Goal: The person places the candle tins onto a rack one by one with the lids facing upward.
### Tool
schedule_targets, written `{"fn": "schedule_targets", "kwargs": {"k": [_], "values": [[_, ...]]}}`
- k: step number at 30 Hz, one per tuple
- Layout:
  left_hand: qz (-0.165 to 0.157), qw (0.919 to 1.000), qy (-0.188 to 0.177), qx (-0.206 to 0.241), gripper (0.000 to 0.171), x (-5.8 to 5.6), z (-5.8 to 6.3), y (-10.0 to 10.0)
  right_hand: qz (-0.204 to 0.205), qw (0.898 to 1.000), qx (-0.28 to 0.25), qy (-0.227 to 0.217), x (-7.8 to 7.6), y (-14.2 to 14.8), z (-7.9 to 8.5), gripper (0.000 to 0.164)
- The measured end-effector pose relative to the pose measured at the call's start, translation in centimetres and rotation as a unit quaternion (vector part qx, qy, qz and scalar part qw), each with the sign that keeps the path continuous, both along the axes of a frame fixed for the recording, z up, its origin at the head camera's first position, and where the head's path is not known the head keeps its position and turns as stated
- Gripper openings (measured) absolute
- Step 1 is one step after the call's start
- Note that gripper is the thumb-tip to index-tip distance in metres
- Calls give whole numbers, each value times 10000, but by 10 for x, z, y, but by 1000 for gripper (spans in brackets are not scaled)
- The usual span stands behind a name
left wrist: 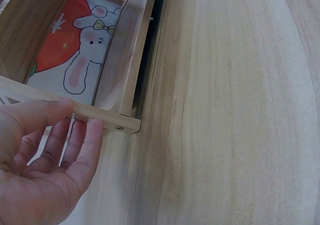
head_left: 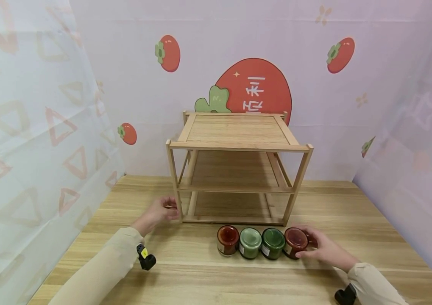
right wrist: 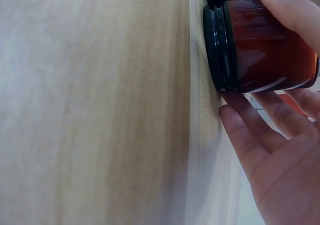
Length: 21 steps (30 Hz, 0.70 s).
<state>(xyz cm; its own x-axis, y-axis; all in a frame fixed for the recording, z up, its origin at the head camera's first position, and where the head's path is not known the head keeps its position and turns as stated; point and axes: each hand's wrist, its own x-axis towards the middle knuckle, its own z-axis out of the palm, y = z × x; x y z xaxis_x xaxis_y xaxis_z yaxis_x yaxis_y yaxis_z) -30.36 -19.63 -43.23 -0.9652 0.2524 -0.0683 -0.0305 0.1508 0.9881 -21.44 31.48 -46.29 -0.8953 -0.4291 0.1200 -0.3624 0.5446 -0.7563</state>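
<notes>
My left hand [head_left: 164, 208] is at the lower front left corner of a wooden rack [head_left: 235, 147]. In the left wrist view, its thumb lies on one side of the corner post [left wrist: 95, 114] and the fingers on the other. My right hand [head_left: 320, 246] holds a dark red glass jar [head_left: 296, 240] at the right end of a row. The right wrist view shows the thumb and fingers on opposite sides of this jar [right wrist: 270, 47], which has a black ridged band. Beside it in the row stand a dark green jar [head_left: 273, 242], a pale green jar [head_left: 250, 241] and an orange-red jar [head_left: 228, 239].
The rack has a top panel [head_left: 235, 129] and two lower shelves, and stands behind the jars on a wood-grain table [head_left: 185, 279]. Printed cloth [head_left: 235, 25] hangs behind and at both sides. A small black camera is strapped to each sleeve [head_left: 101, 271].
</notes>
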Motion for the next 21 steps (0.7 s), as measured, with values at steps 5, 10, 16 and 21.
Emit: {"fn": "schedule_targets", "kwargs": {"k": [5,10,16,21], "values": [[-13,10000,19,-41,32,-1,-1,-1,-106,9996,236,84,-1,1,-1,72],[-20,10000,31,-82,32,-1,0,0,-16,9995,292,95,0,0,2,73],[-60,10000,35,-1,34,-1,0,0,-130,9983,557,133,-1,-3,5,78],[-61,10000,39,23,33,-1,-1,0,-111,9971,718,215,-3,-3,3,79]]}}
